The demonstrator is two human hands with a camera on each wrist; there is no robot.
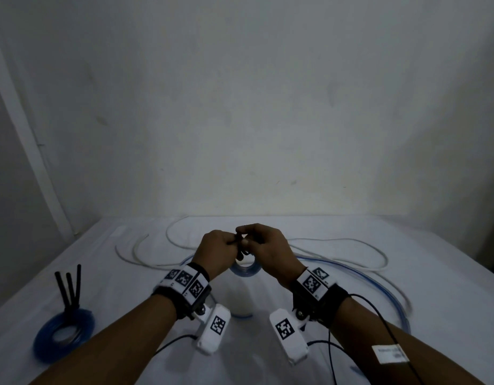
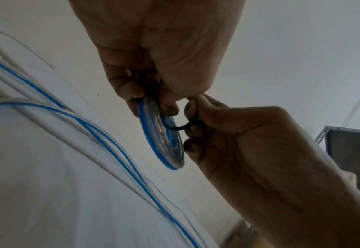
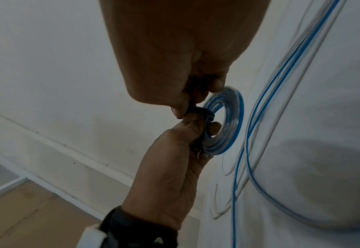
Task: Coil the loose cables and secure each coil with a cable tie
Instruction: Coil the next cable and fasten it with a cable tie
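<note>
Nearest, left of the small coil, a tied blue coil (image 1: pixel 64 330) lies on the bench (image 1: pixel 407 251). Both hands pinch a black cable tie (image 2: pixel 178 127): left hand (image 1: pixel 216 250), right hand (image 1: pixel 271 250), holding the small coil (image 2: pixel 161 134) above it. Beyond the coil, loose white cables (image 1: pixel 337 241) trail.

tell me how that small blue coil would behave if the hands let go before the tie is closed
The small blue coil would probably spring open: it looks like springy tubing wound tight, and the black tie is only looped through. It seems light, since the left hand holds it up with its fingertips.
</note>
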